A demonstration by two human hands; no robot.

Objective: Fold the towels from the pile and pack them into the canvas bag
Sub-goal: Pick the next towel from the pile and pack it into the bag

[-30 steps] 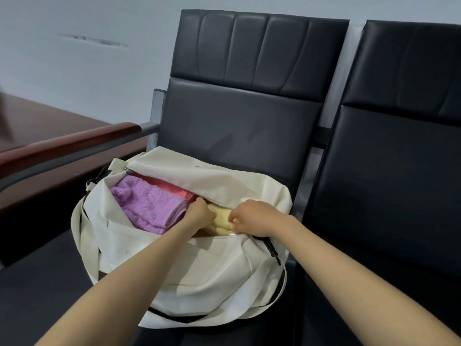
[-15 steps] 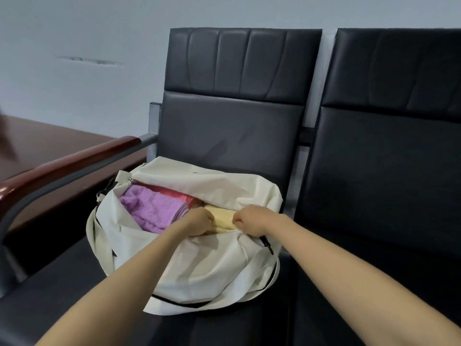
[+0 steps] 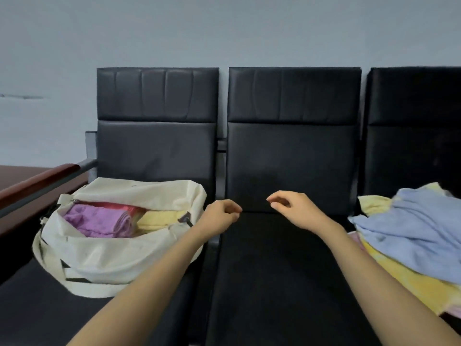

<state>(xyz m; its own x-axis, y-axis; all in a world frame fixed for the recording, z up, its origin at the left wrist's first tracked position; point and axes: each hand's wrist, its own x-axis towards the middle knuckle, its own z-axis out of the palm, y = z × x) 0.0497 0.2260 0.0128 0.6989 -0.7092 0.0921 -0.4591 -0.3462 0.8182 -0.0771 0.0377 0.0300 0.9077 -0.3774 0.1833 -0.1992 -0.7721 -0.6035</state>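
Observation:
The cream canvas bag (image 3: 109, 255) sits open on the left black seat. Inside it lie a folded purple towel (image 3: 99, 219), a red towel (image 3: 117, 205) behind it and a folded yellow towel (image 3: 159, 217) at its right end. A loose pile on the right seat has a blue towel (image 3: 421, 231) on top of a yellow towel (image 3: 409, 280). My left hand (image 3: 220, 216) hovers just right of the bag, fingers loosely curled, holding nothing. My right hand (image 3: 291, 208) hangs over the middle seat, also loosely curled and empty.
Three black padded seats stand in a row against a pale wall; the middle seat (image 3: 274, 270) lies between bag and pile. A wooden armrest (image 3: 37, 183) on a metal bar runs at the left, with a brown table (image 3: 15, 173) behind it.
Both hands have let go of the yellow towel in the bag and drawn back to the right over the middle seat. The view has swung right, bringing the towel pile into sight.

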